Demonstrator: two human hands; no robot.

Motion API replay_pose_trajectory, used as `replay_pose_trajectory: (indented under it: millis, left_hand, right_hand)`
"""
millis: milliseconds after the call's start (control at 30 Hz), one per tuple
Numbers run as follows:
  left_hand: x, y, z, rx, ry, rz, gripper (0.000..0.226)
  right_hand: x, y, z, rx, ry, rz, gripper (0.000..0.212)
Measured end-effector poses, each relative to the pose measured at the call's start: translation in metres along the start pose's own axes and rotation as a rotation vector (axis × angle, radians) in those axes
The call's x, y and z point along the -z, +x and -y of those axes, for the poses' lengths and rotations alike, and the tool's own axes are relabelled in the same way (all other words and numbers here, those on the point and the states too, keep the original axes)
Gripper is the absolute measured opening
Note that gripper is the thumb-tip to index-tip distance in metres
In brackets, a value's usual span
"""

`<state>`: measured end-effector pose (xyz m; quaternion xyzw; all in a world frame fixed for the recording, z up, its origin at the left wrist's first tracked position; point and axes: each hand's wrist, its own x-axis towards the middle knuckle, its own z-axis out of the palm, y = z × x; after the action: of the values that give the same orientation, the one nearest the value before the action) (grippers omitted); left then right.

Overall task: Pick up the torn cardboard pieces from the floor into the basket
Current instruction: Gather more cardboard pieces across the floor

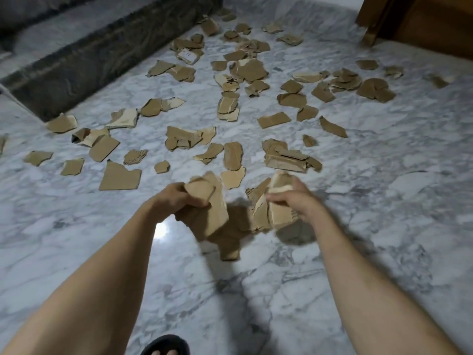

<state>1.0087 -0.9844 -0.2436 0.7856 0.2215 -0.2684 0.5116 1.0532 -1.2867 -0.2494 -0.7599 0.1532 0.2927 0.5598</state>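
- Hands met over the marble floor (384, 175), both arms reaching forward from the bottom edge of the view.
- The left hand (176, 198) had its fingers curled round a bunch of torn cardboard pieces (212, 213); the largest sheet hung down below the fist, blurred.
- The right hand (289, 198) gripped a second handful of cardboard (276, 213), with the fingers wrapped over the top edge and ragged ends showing beneath.
- Both handfuls were lifted clear of the floor, just beside each other, with dark shadows under them.
- Scattered cardboard scraps (245, 73) covered the floor beyond the hands, thick toward the far side and thinner to the left of the hands.
- A flat angular piece (120, 178) lay on the floor to the left of the left hand, apart from it.
- A dark stone step (102, 55) ran along the far left of the scraps.
- Wooden furniture (422, 21) stood at the far right.
- A foot in a black sandal (166, 347) showed at the bottom edge, between the forearms.
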Motion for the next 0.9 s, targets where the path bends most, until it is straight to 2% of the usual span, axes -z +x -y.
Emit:
replay_pose_trajectory:
  millis: [67, 133, 167, 233, 300, 367, 467, 567, 700, 767, 833, 900]
  left_hand:
    - [-0.024, -0.005, 0.002, 0.031, 0.223, 0.041, 0.049]
    - [-0.054, -0.008, 0.015, 0.062, 0.475, 0.025, 0.054]
    - [-0.068, -0.009, 0.023, 0.061, 0.564, -0.008, 0.061]
    - [-0.090, -0.009, 0.040, 0.048, 0.591, -0.097, 0.078]
    - [-0.100, -0.004, 0.050, 0.038, 0.573, -0.155, 0.078]
    - [-0.099, 0.001, 0.052, 0.068, 0.524, -0.136, 0.073]
    - [-0.086, 0.001, 0.049, 0.066, 0.463, -0.085, 0.063]
    - [-0.067, 0.000, 0.049, 0.056, 0.357, -0.047, 0.061]
    - [-0.054, 0.001, 0.046, 0.040, 0.157, 0.010, 0.051]
    - [-0.060, 0.003, 0.036, 0.020, 0.147, 0.080, 0.045]
    - [-0.069, 0.005, 0.024, -0.016, 0.153, 0.153, 0.044]
    - [-0.074, 0.009, 0.015, -0.014, 0.108, 0.174, 0.039]
  right_hand:
    - [-0.023, -0.006, -0.011, -0.017, -0.175, 0.169, 0.085]
    - [-0.044, -0.008, -0.029, 0.007, -0.387, 0.236, 0.100]
    - [-0.052, -0.008, -0.037, 0.041, -0.508, 0.218, 0.103]
    - [-0.060, -0.008, -0.047, 0.120, -0.694, 0.123, 0.097]
    - [-0.065, -0.008, -0.050, 0.167, -0.832, 0.033, 0.084]
    - [-0.067, -0.007, -0.053, 0.163, -0.914, -0.039, 0.080]
    - [-0.059, -0.003, -0.056, 0.105, -0.797, -0.067, 0.072]
    - [-0.028, 0.006, -0.048, 0.048, -0.334, -0.010, 0.059]
    - [0.005, 0.013, -0.027, 0.011, 0.067, -0.105, 0.053]
    - [0.002, 0.011, -0.019, -0.025, 0.237, 0.028, 0.052]
    - [-0.012, 0.009, -0.016, -0.061, 0.156, 0.207, 0.045]
    - [-0.027, 0.008, -0.015, -0.066, -0.003, 0.269, 0.037]
